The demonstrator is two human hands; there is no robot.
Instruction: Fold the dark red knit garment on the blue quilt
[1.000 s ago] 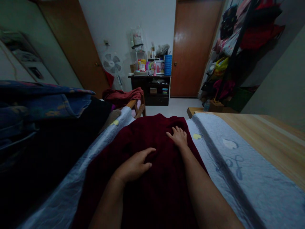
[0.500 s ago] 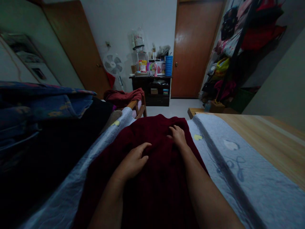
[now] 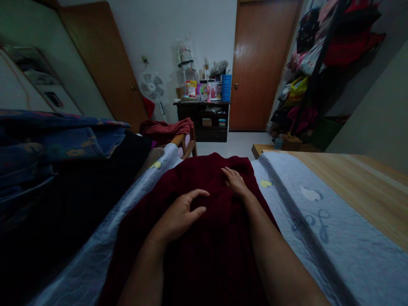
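Observation:
A dark red cloth garment (image 3: pixel 210 238) lies spread over a light blue patterned cover (image 3: pixel 318 212). My left hand (image 3: pixel 183 212) is over the middle of the garment, thumb and fingers apart, with nothing in it. Farther forward and to the right, my right hand (image 3: pixel 235 180) is on or just over the garment near its far right part, fingers stretched out and holding nothing. Whether either palm touches the fabric cannot be made out.
Folded blue floral clothes (image 3: pixel 76 138) and black fabric (image 3: pixel 79 191) are piled at the left. A wooden surface (image 3: pixel 350 178) borders the cover at right. Beyond stand a reddish cloth (image 3: pixel 168 129) on a wooden frame, a fan (image 3: pixel 152 86) and a dark cabinet (image 3: pixel 202 131).
My left hand has shifted slightly to the right, its fingers and thumb reaching farther over the garment. My right hand has moved a little left, with its fingers straighter.

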